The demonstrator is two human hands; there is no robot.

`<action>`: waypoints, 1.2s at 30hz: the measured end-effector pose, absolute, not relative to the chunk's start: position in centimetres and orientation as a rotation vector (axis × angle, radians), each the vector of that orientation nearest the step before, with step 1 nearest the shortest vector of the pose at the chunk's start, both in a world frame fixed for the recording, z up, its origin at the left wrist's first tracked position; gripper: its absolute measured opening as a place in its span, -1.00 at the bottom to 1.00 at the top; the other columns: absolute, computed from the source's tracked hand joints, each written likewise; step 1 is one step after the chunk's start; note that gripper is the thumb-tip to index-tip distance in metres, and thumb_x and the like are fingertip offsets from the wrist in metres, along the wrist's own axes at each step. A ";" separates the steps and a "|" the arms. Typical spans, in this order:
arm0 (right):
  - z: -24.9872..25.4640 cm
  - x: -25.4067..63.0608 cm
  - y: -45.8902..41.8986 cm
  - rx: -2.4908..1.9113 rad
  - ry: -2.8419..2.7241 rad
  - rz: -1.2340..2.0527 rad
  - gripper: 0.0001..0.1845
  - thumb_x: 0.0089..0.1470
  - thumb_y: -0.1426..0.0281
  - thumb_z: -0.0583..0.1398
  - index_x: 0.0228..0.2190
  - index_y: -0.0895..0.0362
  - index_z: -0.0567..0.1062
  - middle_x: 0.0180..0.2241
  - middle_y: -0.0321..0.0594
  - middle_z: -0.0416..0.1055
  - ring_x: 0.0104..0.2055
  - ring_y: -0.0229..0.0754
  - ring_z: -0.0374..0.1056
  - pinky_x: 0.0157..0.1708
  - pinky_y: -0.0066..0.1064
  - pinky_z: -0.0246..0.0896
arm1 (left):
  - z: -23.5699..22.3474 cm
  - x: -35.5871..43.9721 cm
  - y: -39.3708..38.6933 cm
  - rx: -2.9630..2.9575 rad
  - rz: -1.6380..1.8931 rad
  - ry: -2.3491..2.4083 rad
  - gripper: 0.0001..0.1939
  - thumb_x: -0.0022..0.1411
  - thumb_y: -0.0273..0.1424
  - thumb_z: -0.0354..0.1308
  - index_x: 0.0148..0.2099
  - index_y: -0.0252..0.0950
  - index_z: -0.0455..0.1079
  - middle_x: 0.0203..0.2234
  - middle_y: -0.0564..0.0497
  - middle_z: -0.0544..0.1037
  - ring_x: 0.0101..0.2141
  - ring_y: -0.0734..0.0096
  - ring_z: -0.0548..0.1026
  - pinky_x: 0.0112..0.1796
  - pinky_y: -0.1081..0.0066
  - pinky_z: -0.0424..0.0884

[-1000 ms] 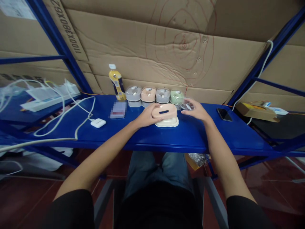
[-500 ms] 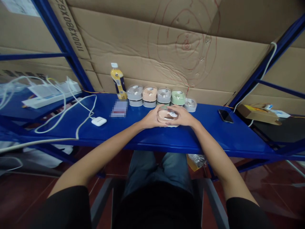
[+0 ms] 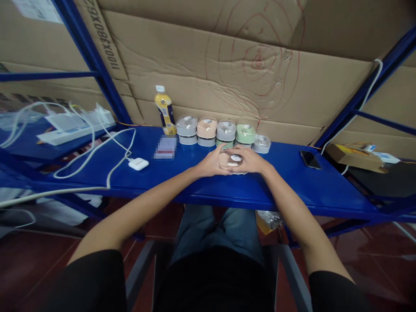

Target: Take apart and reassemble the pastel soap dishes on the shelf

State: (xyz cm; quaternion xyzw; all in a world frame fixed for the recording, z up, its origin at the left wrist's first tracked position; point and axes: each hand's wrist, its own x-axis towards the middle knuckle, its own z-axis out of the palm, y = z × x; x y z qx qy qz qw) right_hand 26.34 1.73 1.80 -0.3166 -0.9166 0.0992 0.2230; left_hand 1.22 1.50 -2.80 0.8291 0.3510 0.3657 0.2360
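Both hands are closed round a small peach container with a clear lid [image 3: 230,161] above the blue shelf's front half. My left hand [image 3: 210,164] grips its left side, thumb along the near edge. From the right, my right hand [image 3: 254,160] wraps its other side, fingers reaching over the far edge. A round pale sticker shows on the lid. Below it a pale rim peeks out, and I cannot tell whether that is a second container. Just behind stand stacked containers in grey [image 3: 187,128], peach [image 3: 207,130] and green [image 3: 246,133], with a single grey one [image 3: 261,144] at the right end.
A yellow drink bottle [image 3: 165,110] stands left of the stacks, with a blurred card-like item [image 3: 165,147] before it. A white earphone case [image 3: 138,164] lies near tangled white cables and a power strip [image 3: 74,130]. On the right are a phone [image 3: 310,159] and an opened carton [image 3: 355,157].
The view has shifted slightly, so the scene sits a little farther right. My fingers have moved a little on the peach container, covering more of its lid's right side. Both hands still hold it.
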 end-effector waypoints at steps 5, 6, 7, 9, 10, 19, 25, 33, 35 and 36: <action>1.1 26.8 2.1 -0.886 -2.532 0.342 0.02 0.01 -0.12 0.52 0.41 -0.07 0.50 0.16 -0.03 0.57 0.20 0.27 0.51 0.29 0.16 0.41 | -2.9 1.0 1.7 2.331 0.930 0.966 0.40 -0.09 0.11 0.64 0.61 -0.25 0.07 0.44 -0.42 0.40 0.42 -0.49 0.40 0.35 -0.28 0.39; 0.9 27.0 2.0 -0.896 -2.531 0.353 0.04 0.01 -0.13 0.52 0.42 -0.05 0.48 0.17 -0.01 0.56 0.20 0.28 0.51 0.29 0.16 0.41 | -2.9 0.9 1.7 2.346 0.924 0.961 0.38 -0.09 0.12 0.64 0.60 -0.26 0.09 0.44 -0.43 0.40 0.41 -0.49 0.40 0.35 -0.29 0.39; 0.9 27.4 1.9 -0.911 -2.530 0.361 0.07 0.01 -0.13 0.52 0.44 -0.05 0.46 0.17 -0.01 0.55 0.19 0.28 0.51 0.28 0.16 0.42 | -2.9 0.8 1.8 2.361 0.924 0.950 0.35 -0.07 0.13 0.63 0.59 -0.27 0.11 0.43 -0.43 0.41 0.41 -0.48 0.41 0.35 -0.29 0.39; 0.9 28.5 1.2 -0.980 -2.530 0.366 0.13 0.00 -0.13 0.51 0.49 -0.06 0.39 0.13 -0.02 0.55 0.15 0.28 0.52 0.24 0.16 0.46 | -2.9 0.4 1.8 2.381 0.920 0.918 0.26 0.01 0.12 0.59 0.56 -0.28 0.13 0.39 -0.43 0.46 0.38 -0.40 0.46 0.34 -0.26 0.42; 0.9 29.3 0.5 -1.042 -2.524 0.357 0.15 0.01 -0.13 0.51 0.51 -0.08 0.36 0.11 -0.03 0.55 0.12 0.28 0.53 0.21 0.17 0.48 | -3.0 0.3 1.8 2.387 0.912 0.907 0.20 0.07 0.10 0.56 0.55 -0.29 0.14 0.36 -0.42 0.49 0.36 -0.36 0.50 0.34 -0.25 0.43; 2.3 39.0 -8.0 -2.044 -2.195 -0.038 0.13 0.24 -0.39 0.15 0.55 0.02 0.24 0.09 0.27 0.53 0.04 0.52 0.61 0.06 0.27 0.49 | -3.0 0.0 1.7 2.478 0.850 0.986 -0.27 0.34 -0.04 0.35 0.39 -0.30 0.35 0.30 -0.36 0.55 0.28 -0.21 0.58 0.29 -0.15 0.51; 2.4 40.5 -3.3 -2.463 -1.739 -0.168 0.07 0.44 -0.27 -0.12 0.45 0.41 0.24 0.31 0.64 0.34 0.29 0.56 0.49 0.23 0.22 0.40 | -2.5 0.0 1.4 2.520 0.769 1.020 -0.32 0.39 -0.07 0.29 0.39 -0.33 0.35 0.30 -0.36 0.53 0.30 -0.17 0.56 0.32 -0.10 0.48; 3.9 38.4 4.3 -2.470 -1.491 -0.190 -0.07 0.50 -0.06 -0.03 0.40 0.55 0.29 0.37 0.72 0.21 0.43 0.55 0.27 0.31 0.19 0.26 | -2.5 -0.1 1.5 2.528 0.746 1.023 -0.32 0.37 -0.09 0.30 0.39 -0.33 0.34 0.29 -0.36 0.52 0.30 -0.16 0.55 0.33 -0.09 0.48; 3.9 37.0 4.3 -2.331 -1.580 -0.402 -0.18 0.46 0.03 0.08 0.35 0.51 0.36 0.38 0.65 0.24 0.43 0.56 0.24 0.31 0.20 0.25 | -2.6 -0.1 1.7 2.531 0.753 1.016 -0.32 0.37 -0.08 0.30 0.39 -0.33 0.35 0.28 -0.35 0.53 0.29 -0.17 0.56 0.32 -0.10 0.48; 3.8 36.2 4.3 -2.223 -1.706 -0.478 -0.24 0.42 0.09 0.13 0.35 0.45 0.38 0.40 0.58 0.25 0.45 0.54 0.22 0.33 0.20 0.24 | -2.6 -0.1 1.7 2.535 0.758 1.016 -0.32 0.37 -0.08 0.30 0.38 -0.32 0.36 0.28 -0.34 0.53 0.29 -0.17 0.56 0.32 -0.10 0.48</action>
